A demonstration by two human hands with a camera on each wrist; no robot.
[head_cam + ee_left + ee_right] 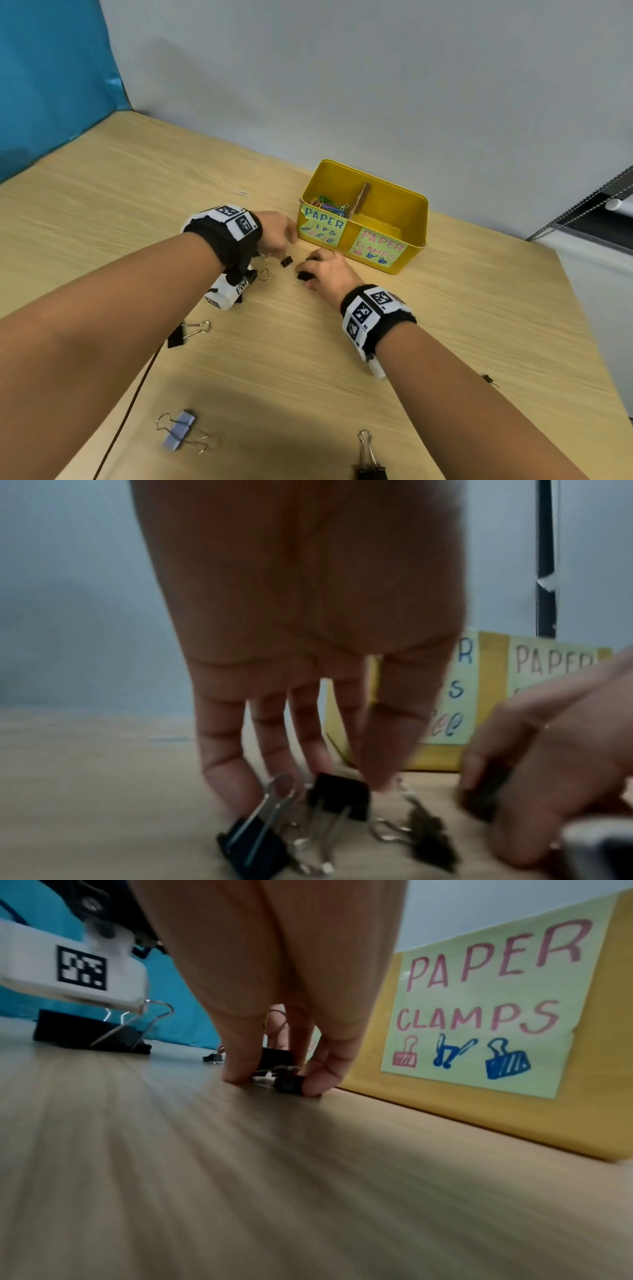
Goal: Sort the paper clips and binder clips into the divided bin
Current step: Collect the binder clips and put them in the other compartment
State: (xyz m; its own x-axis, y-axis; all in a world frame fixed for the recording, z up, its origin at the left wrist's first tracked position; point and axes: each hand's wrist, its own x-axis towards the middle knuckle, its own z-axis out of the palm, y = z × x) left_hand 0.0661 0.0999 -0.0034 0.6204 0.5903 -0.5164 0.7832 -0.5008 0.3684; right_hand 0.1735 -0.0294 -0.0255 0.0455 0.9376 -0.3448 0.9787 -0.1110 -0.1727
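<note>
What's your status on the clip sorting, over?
Right hand pinching a small black binder clip on the table. Left hand reaching among black clips, grip unclear. Yellow bin close, nothing blocking.

your yellow divided bin [407, 219] holds coloured paper clips [330, 204] in its left compartment; black binder clips [286, 261] lie scattered on the counter [445, 325].

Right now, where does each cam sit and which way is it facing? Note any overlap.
Head: above, looking down at table, yellow bin, both forearms.
Left wrist: low, under left hand, faces its fingers over small binder clips; bin behind.
Right wrist: near table level, faces right hand pinching a black binder clip beside the PAPER CLAMPS label.
Shared: all three show the bin; left wrist also catches the right hand.
</note>
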